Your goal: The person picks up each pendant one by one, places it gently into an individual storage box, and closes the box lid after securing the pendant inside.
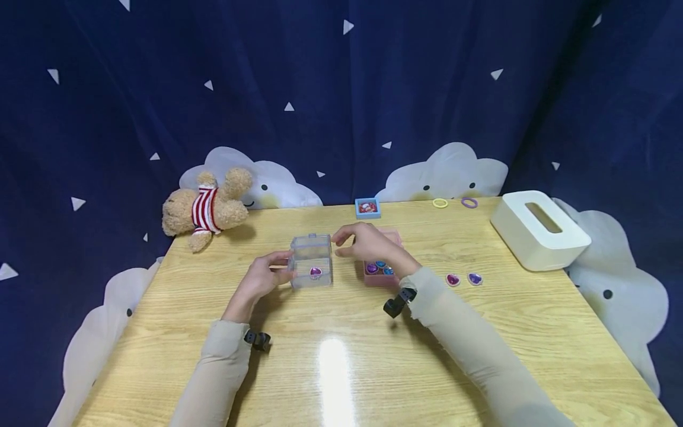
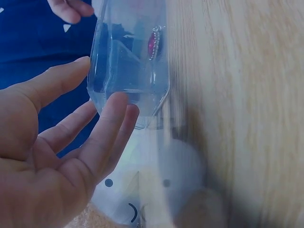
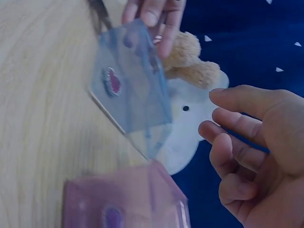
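A clear bluish plastic box [image 1: 305, 280] stands mid-table with its lid raised at the back. Inside lies one pink-purple gem [image 1: 316, 272] with a silvery edge. My left hand [image 1: 262, 276] is at the box's left end, its extended fingers touching the wall in the left wrist view. To the right, my right hand [image 1: 368, 244] hovers partly over a pink box [image 1: 377, 281], fingers loosely bent and nothing between them. Several purple and blue gems [image 1: 380, 264] show in that pink box, while the hand hides part of it.
Two loose gems, a red-pink one [image 1: 452, 280] and a purple one [image 1: 475, 279], lie right of the right forearm. Farther back are a teddy bear [image 1: 205, 209], a small blue square case [image 1: 368, 216], a yellow ring [image 1: 440, 203], a purple ring [image 1: 469, 203] and a white tissue box [image 1: 539, 252].
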Demonstrator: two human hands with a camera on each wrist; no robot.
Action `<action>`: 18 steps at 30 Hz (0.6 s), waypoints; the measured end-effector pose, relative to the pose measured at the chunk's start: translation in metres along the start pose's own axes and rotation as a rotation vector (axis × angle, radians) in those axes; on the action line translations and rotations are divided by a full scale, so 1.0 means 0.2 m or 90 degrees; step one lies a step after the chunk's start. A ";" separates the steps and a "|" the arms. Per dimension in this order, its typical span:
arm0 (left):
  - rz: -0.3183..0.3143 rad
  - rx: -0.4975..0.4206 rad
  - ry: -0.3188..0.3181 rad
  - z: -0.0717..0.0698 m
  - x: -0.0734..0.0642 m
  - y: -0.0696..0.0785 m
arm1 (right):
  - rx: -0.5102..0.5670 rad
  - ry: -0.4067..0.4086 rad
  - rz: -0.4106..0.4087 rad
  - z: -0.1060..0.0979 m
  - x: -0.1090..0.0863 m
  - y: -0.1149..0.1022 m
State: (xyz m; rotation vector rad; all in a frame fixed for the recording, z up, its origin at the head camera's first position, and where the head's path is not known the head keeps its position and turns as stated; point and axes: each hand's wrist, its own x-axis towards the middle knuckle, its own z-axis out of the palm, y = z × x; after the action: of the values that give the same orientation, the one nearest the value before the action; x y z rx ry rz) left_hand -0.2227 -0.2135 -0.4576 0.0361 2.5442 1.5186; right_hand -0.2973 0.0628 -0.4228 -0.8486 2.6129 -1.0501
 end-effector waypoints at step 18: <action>-0.011 0.004 -0.005 -0.01 -0.01 0.00 | -0.031 0.067 0.026 -0.24 -0.27 0.18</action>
State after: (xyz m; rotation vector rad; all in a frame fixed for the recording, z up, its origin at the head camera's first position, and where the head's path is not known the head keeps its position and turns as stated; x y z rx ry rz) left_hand -0.2215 -0.2154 -0.4568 0.0209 2.5365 1.5018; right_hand -0.2877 0.1426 -0.4145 -0.7665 2.7404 -1.0514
